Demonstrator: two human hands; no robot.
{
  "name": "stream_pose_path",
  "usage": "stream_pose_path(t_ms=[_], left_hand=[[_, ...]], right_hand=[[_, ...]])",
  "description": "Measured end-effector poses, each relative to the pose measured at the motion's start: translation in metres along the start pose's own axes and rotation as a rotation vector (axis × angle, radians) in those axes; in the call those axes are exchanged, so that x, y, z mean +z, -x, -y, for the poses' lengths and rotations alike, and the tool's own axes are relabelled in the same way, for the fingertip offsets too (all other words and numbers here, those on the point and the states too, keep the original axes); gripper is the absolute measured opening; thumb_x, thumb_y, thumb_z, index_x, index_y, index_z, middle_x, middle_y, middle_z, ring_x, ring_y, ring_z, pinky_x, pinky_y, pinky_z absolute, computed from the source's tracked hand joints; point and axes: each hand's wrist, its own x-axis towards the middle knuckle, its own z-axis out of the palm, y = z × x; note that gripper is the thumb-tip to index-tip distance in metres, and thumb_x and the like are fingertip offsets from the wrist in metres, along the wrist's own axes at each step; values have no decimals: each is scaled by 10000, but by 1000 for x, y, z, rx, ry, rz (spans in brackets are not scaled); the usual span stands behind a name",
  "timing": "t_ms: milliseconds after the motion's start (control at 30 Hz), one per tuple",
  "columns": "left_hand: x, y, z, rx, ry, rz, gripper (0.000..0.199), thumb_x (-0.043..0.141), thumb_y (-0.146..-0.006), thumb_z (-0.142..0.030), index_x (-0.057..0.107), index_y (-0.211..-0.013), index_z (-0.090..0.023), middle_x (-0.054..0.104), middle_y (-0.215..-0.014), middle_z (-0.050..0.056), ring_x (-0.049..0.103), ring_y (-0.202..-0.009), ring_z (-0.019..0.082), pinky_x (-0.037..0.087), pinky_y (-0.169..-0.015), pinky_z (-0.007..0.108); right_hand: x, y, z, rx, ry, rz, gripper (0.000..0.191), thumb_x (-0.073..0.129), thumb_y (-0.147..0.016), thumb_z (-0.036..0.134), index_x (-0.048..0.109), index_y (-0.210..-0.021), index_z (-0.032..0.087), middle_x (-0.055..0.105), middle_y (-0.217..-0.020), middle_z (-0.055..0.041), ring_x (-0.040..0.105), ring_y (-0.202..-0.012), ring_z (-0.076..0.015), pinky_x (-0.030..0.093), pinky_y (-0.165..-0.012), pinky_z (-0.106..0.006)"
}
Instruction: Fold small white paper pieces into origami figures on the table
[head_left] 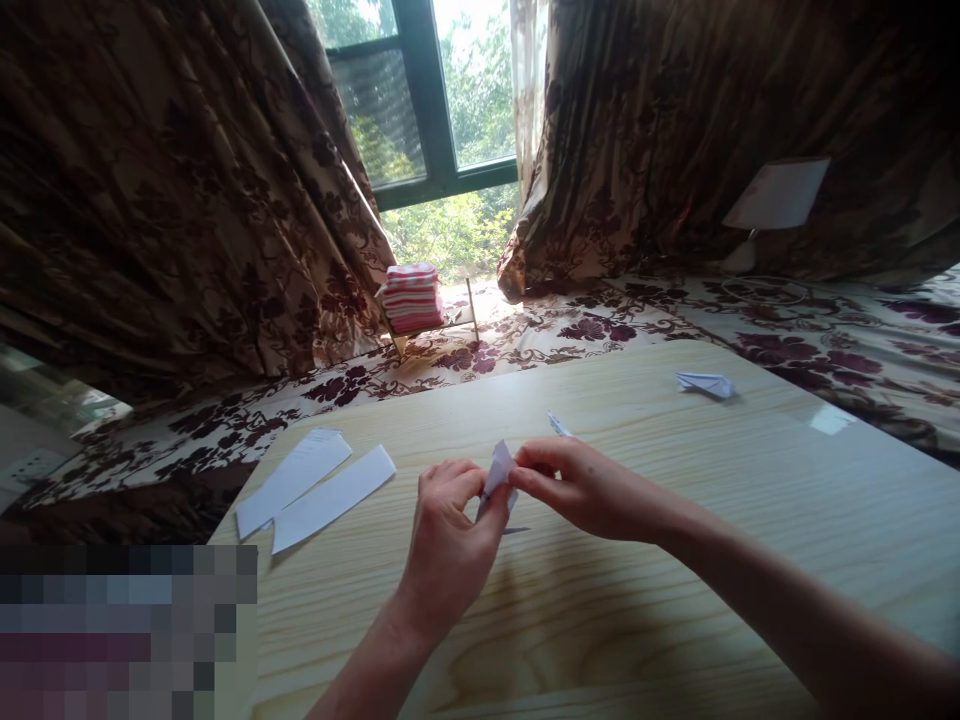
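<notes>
A small folded piece of white paper (498, 466) is held up between my two hands, above the middle of the table. My left hand (455, 515) is closed around its lower part, thumb and fingers pinching it. At its right edge, the fingertips of my right hand (570, 480) pinch the paper. Part of the fold is hidden behind my fingers. Just beyond my right hand lies a thin white printed object (557, 424), partly covered by the hand; its kind is unclear. A dark slim shape (517, 530) shows on the table under the paper.
White paper strips (334, 500) lie at the left of the wooden table (600, 620). A folded paper piece (706, 385) rests near the far right edge. Beyond the table, a small rack holds folded striped cloths (412, 298), and a white lamp (778, 195) stands by the curtain.
</notes>
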Motion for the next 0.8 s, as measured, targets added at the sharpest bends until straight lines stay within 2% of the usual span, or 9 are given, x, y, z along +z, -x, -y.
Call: stream_pose_path(t_ms=[133, 267, 367, 533, 700, 800], left_hand=[[0, 1, -3, 118, -79, -58, 231, 564, -848, -198, 626, -626, -196, 608, -616, -1, 540, -667, 164, 395, -781, 333], [-1, 1, -4, 85, -28, -44, 254, 555, -842, -206, 622, -597, -199, 603, -606, 1, 543, -665, 163, 415, -758, 326], [-3, 0, -3, -57, 84, 9, 211, 571, -815, -220, 651, -622, -186, 612, -630, 14, 553, -671, 171, 448, -686, 310], [-5, -2, 0, -404, 456, 198, 190, 609, -775, -274, 696, -675, -138, 602, -610, 9, 532, -576, 137, 461, -550, 263], [-8, -3, 1, -564, 637, 240, 221, 704, -691, -325, 701, -647, -109, 633, -591, 21, 537, -532, 119, 443, -523, 244], [-10, -4, 2, -651, 760, 257, 262, 759, -632, -364, 711, -644, -107, 643, -573, 24, 529, -496, 108, 413, -492, 229]], right_hand=[[4, -2, -1, 37, -20, 21, 276, 414, -860, 326, 464, -629, 184, 449, -595, 29, 404, -571, -113, 327, -519, -236], [2, -3, -2, 86, -16, 11, 271, 419, -842, 333, 464, -619, 185, 436, -567, 37, 396, -538, -106, 309, -488, -231], [-4, -3, -5, 128, 13, -15, 286, 426, -833, 354, 491, -615, 181, 438, -540, 37, 401, -521, -107, 306, -473, -231], [-12, -3, -8, 149, 133, -94, 292, 455, -823, 351, 560, -613, 175, 495, -533, 19, 423, -516, -118, 299, -481, -246], [-21, -7, -17, 186, 366, -274, 271, 463, -840, 296, 598, -635, 183, 560, -571, -29, 465, -557, -155, 268, -530, -285], [-29, -7, -31, 233, 480, -314, 247, 493, -831, 276, 649, -673, 168, 617, -639, -82, 521, -607, -202, 275, -547, -305]])
